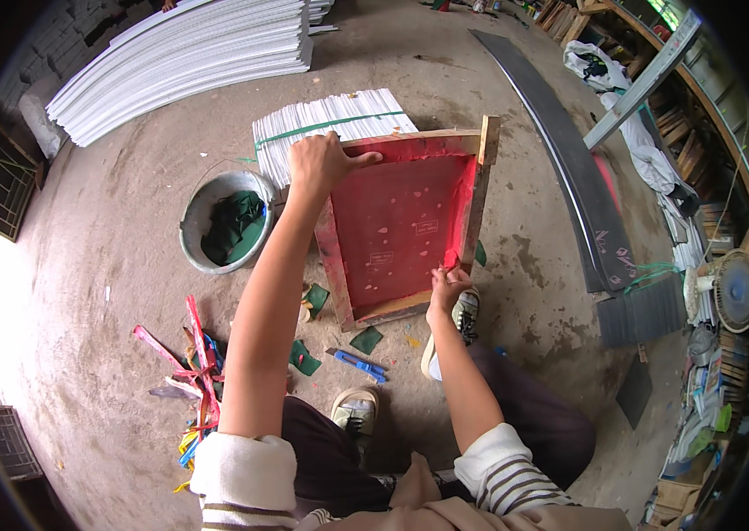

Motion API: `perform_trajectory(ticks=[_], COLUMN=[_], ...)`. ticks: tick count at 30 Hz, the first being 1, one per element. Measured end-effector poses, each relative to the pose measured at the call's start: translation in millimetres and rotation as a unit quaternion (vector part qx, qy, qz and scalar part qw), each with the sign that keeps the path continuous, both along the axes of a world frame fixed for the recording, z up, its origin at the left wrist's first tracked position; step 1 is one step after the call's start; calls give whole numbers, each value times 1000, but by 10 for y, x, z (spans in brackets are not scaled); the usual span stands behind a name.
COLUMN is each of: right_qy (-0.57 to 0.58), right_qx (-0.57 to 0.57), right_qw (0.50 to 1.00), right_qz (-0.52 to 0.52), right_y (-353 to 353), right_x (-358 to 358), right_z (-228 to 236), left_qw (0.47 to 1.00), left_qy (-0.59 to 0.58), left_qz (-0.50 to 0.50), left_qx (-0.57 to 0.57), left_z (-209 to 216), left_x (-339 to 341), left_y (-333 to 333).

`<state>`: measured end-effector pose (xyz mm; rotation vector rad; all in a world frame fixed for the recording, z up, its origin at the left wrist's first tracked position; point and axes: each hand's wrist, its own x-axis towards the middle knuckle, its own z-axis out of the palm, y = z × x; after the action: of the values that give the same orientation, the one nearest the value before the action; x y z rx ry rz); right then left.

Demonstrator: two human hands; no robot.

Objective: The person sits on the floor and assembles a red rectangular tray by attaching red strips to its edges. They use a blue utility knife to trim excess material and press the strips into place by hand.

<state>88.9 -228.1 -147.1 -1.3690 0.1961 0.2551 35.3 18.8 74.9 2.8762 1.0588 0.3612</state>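
A wooden-framed printing screen (401,226) with red mesh stands tilted in front of me. My left hand (319,164) is closed around its upper left corner, thumb lying along the top bar. At the inner right side, my right hand (447,288) pinches the lower end of the red tape (461,212) that lines the frame. Below the screen, a blue utility knife (357,365) lies on the floor among green cloth scraps (304,357). Left of the screen is a grey bucket (194,232) with dark green cloth (234,226) inside.
Behind the screen lies a strapped stack of white sheets (330,119); a larger white pile (197,66) is farther left. Crumpled red strips (202,354) lie by my left forearm. Long dark sheets (560,168) and a fan (735,292) are at the right.
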Motion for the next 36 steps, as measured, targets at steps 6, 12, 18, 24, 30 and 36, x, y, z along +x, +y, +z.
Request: perform_trajectory(ticks=[6,12,18,24,30,36], right_qy=[116,346,445,464,500,491], right_qx=[128,0,203,36,56,121], right_qw=[980,938,872,874,849,853], right_qz=[95,-7,15,140,160,133], right_y=[-94,-3,-175,-120,123,38], right_x=[449,573,983,1084,1060,1034], right_z=[-32,-96,-294,-233,-110,-181], left_qw=[1000,996,1000,1000,1000,993], left_qy=[-6,-47,-6,9,18,-70], left_qz=[-6,8,-3,-6,10,-76], left_qx=[-2,75,-9,-14,13,50], left_z=[15,-93,-26,-24,-66,-152], left_x=[28,-38,6,26,-16,-53], left_y=[-31,14,44,61,142,153])
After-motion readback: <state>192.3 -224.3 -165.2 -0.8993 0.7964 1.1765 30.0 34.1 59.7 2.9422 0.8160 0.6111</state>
